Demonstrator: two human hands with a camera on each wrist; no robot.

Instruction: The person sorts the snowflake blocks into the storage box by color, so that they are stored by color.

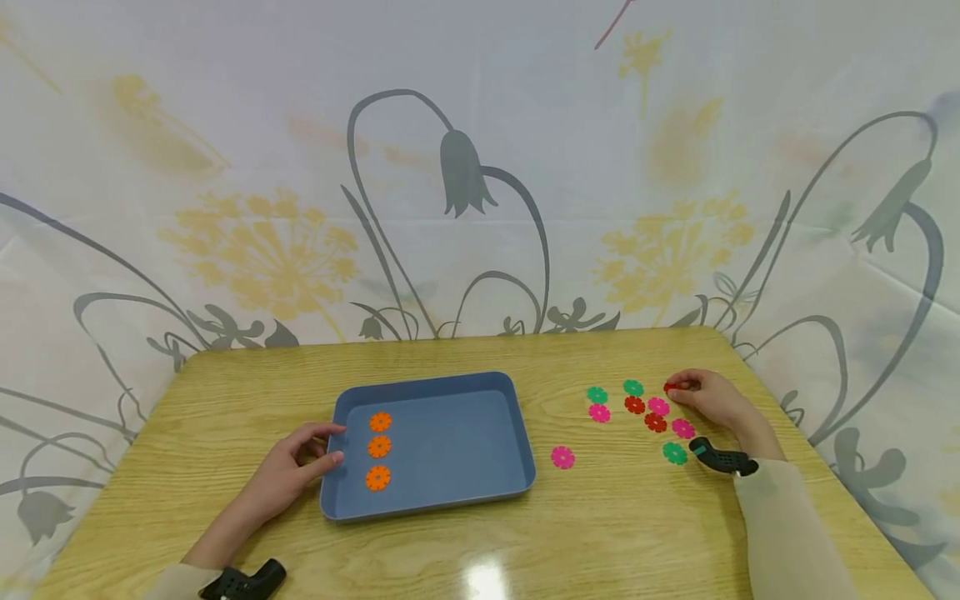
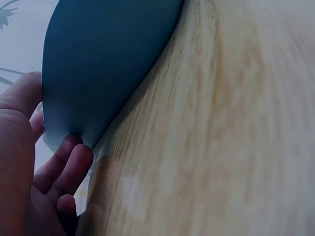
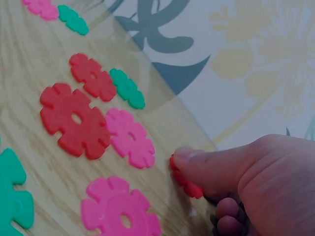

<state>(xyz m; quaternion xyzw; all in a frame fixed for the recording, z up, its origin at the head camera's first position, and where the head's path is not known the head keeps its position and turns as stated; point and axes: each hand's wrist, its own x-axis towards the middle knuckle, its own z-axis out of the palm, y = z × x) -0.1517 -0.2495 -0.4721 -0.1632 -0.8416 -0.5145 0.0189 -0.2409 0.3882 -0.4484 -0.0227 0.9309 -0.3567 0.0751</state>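
My left hand [image 1: 288,467] grips the left rim of a blue-grey rectangular tray [image 1: 457,442], thumb and fingers at the wall. In the left wrist view the tray wall [image 2: 103,59] lies between thumb and fingertips. Inside the tray, three orange flower-shaped discs, one being the middle disc [image 1: 379,447], form a column near the left side. At the right, my right hand [image 1: 716,400] pinches a red flower-shaped disc [image 3: 186,183] between thumb and fingers, partly hidden by the thumb. Beside that hand lie other red discs [image 3: 75,120], pink discs [image 3: 130,138] and green discs [image 3: 127,89].
A single pink disc [image 1: 563,457] lies close to the tray's right side. One green disc [image 1: 675,453] is near the right wrist strap [image 1: 720,458]. The wooden table [image 1: 585,533] meets a flower-patterned cloth [image 1: 495,250] at its back edge.
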